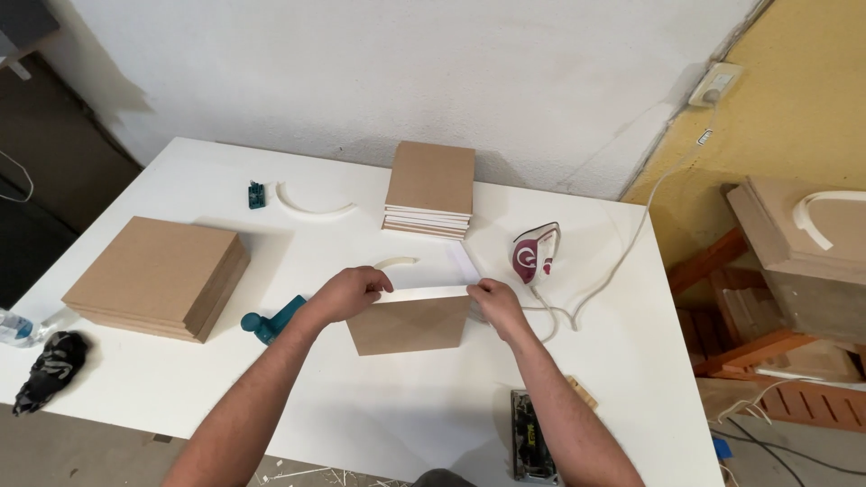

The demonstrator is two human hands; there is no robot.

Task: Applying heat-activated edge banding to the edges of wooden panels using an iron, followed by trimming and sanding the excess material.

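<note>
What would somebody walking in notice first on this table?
Both hands, left hand and right hand, hold a brown board upright at the table's middle, pressing a white strip along its top edge. A red and white iron stands just right of it, and board stacks sit far left and at the back.

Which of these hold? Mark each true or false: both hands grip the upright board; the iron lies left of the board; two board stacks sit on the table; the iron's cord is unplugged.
1. Both hands, left hand and right hand, grip the upright board: true.
2. The iron lies left of the board: false, it stands to its right.
3. Two board stacks sit on the table: true, near stack and far stack.
4. The cord is unplugged: false, the cord runs up to the wall socket.
</note>
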